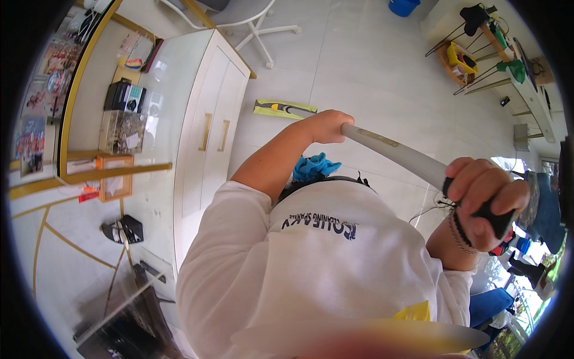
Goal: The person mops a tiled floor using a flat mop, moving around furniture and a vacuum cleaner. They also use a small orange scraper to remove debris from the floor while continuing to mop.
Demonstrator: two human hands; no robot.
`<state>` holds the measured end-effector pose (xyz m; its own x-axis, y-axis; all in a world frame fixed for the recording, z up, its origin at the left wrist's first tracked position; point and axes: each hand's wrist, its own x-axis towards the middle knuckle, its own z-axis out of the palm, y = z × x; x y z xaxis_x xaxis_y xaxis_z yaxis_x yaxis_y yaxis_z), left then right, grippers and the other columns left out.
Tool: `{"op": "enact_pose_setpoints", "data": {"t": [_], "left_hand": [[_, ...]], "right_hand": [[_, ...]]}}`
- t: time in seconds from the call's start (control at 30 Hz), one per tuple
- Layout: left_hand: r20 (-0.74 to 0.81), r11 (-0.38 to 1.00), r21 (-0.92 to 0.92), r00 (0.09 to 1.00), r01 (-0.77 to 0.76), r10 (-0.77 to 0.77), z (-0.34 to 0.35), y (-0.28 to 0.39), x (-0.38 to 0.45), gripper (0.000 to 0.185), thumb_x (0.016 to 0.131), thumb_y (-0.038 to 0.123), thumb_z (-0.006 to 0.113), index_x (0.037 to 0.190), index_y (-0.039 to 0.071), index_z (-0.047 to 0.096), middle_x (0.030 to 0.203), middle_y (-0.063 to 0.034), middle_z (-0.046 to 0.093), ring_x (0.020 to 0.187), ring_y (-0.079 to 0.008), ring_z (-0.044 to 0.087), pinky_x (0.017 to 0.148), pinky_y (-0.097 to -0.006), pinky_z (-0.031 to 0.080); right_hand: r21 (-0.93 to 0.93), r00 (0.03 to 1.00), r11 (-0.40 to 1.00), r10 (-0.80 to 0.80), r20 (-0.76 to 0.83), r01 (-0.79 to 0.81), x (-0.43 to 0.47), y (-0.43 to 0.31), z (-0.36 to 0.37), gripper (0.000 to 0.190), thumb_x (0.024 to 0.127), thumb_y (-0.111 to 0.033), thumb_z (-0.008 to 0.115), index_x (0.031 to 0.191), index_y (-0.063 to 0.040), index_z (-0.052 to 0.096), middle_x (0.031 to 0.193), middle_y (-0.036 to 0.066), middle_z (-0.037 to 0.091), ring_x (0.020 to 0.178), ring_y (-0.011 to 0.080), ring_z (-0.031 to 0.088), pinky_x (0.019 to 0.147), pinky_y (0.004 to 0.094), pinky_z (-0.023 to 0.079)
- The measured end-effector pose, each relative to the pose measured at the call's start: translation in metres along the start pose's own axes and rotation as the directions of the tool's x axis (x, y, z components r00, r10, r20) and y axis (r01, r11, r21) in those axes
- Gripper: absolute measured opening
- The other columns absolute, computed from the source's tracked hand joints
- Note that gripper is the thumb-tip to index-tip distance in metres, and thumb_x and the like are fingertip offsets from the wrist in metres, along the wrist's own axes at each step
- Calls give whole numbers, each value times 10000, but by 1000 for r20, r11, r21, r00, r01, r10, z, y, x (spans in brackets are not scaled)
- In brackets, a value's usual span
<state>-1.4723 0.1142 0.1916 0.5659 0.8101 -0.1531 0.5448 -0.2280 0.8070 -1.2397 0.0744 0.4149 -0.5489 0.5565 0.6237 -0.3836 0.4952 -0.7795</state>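
A flat mop's grey pole (394,150) slants across in front of my white shirt, from lower down on the floor up to the right. My left hand (332,126) is wrapped around its middle. My right hand (486,204) grips the black handle end of the pole, close to the camera. The mop head with its yellow-green pad (284,108) lies flat on the tiled floor, beyond my left hand. A bunched blue cloth (316,167) shows at my waist, below the left forearm; what holds it is hidden.
To the left stands a white cabinet (210,121) with gold handles and a glossy top bearing a black device (125,96) and boxes. A white-legged swivel chair (255,31) is beyond it. A blue bucket (403,6) stands at the top, a wire-legged rack (453,63) at the upper right.
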Motion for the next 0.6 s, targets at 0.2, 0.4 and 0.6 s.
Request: {"op": "enact_pose_setpoints", "data": {"t": [0.2, 0.4, 0.6], "left_hand": [[13, 992, 59, 994, -111, 110, -75, -88, 23, 159, 626, 34, 558, 783, 59, 561, 811, -122, 578, 801, -296, 553, 682, -365, 436], [68, 996, 68, 996, -58, 53, -125, -154, 45, 174, 626, -13, 559, 781, 64, 542, 807, -107, 568, 778, -277, 552, 670, -355, 433], [100, 996, 87, 995, -30, 22, -153, -193, 54, 163, 624, -30, 569, 743, 66, 511, 805, -84, 546, 785, -266, 528, 672, -353, 418]], "right_hand": [[-112, 992, 990, 69, -102, -80, 63, 76, 44, 244, 646, 2, 561, 792, -112, 402, 658, 81, 542, 637, 241, 562, 726, 445, 455], [-148, 991, 984, 90, -97, -104, 105, 138, 56, 263, 627, 33, 541, 807, -95, 399, 685, 100, 543, 669, 256, 560, 771, 466, 434], [-146, 983, 978, 131, -127, -149, 125, 179, 66, 290, 603, 62, 541, 818, -90, 420, 715, 109, 547, 698, 279, 560, 820, 487, 403]]}}
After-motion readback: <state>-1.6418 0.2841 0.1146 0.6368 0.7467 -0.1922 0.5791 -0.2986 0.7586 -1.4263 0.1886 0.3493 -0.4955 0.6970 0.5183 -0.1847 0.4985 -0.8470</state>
